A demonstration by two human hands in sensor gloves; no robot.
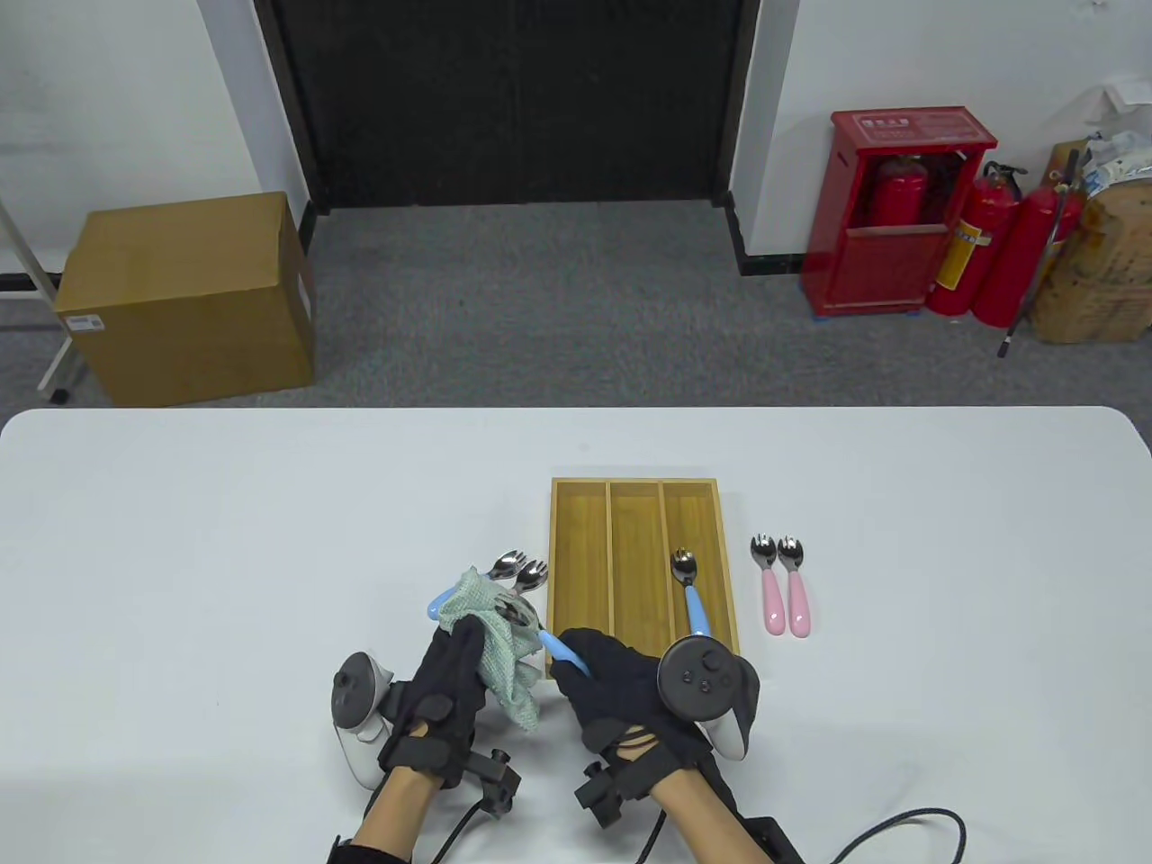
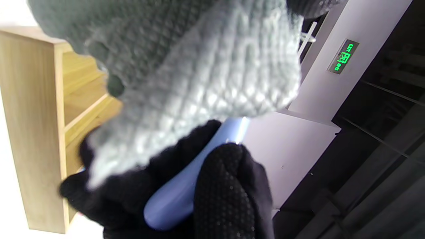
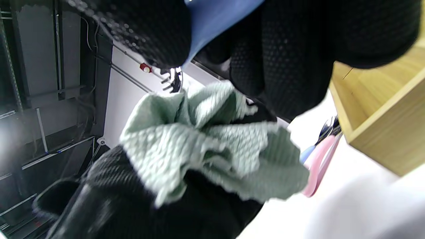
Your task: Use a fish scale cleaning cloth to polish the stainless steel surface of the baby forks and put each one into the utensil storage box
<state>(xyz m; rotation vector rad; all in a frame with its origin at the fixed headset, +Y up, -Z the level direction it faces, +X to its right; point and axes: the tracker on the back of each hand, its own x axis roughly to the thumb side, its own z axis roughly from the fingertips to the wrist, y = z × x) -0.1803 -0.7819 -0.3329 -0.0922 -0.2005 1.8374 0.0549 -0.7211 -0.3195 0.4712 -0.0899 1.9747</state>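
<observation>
My left hand [image 1: 454, 670] grips a pale green fish scale cloth [image 1: 497, 643], bunched round the steel head of a blue-handled baby fork [image 1: 560, 652]. My right hand [image 1: 612, 679] pinches that fork's blue handle [image 2: 186, 186] just left of the wooden storage box [image 1: 576, 576]. The cloth [image 3: 206, 146] hides most of the fork's head; only the tines [image 3: 172, 81] peek out. One blue-handled fork [image 1: 691, 589] lies in the box's right compartment. More forks [image 1: 517, 571] lie on the table behind the cloth. Two pink-handled forks [image 1: 781, 585] lie right of the box.
The box's left and middle compartments [image 1: 634, 558] hold nothing. Beyond the white table's far edge [image 1: 576, 410] stand a cardboard box [image 1: 189, 297] and a red extinguisher cabinet [image 1: 886, 211].
</observation>
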